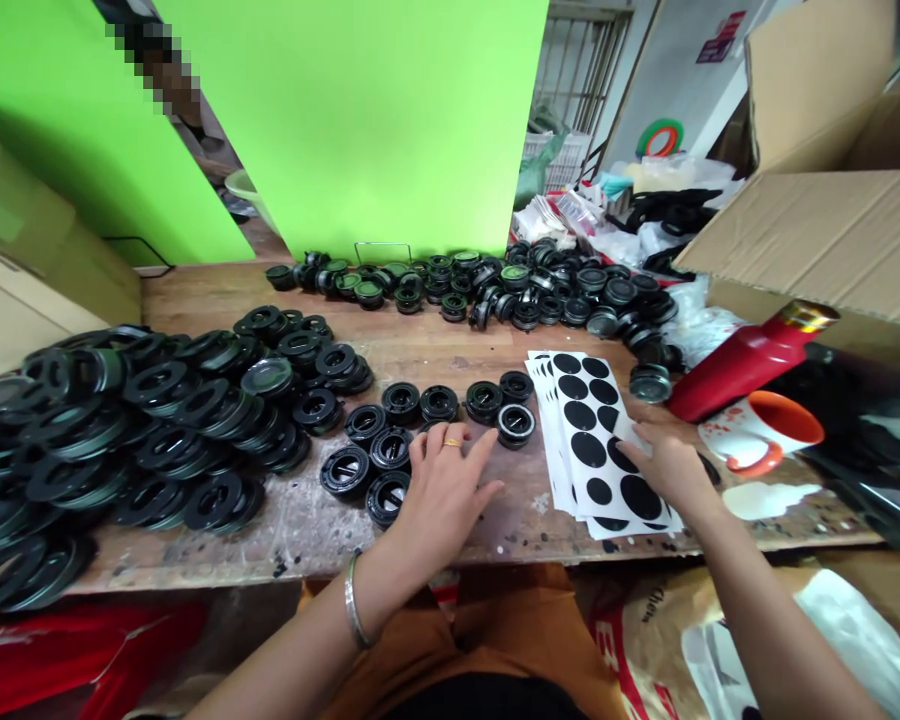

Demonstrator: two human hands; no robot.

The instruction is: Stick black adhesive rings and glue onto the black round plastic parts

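My left hand (446, 482) hovers over or rests at the edge of a small group of round black plastic parts (344, 471); its fingers are spread and hold nothing. A black part with a pale ring (516, 425) lies just beyond my left fingertips. My right hand (671, 468) is at the right side of a stack of white sticker sheets (559, 455). Its fingertips are pinched at a round black sticker (627, 456) on the top sheet; the thumb is partly hidden. Round black stickers of different sizes cover this sheet.
Black ring-shaped parts (217, 400) are heaped on the left, and more round parts (450, 285) line the back. A red bottle (742, 365), an orange-and-white mug (765, 430) and an open cardboard box (817, 220) stand right. Green panels (390, 120) rise behind the table.
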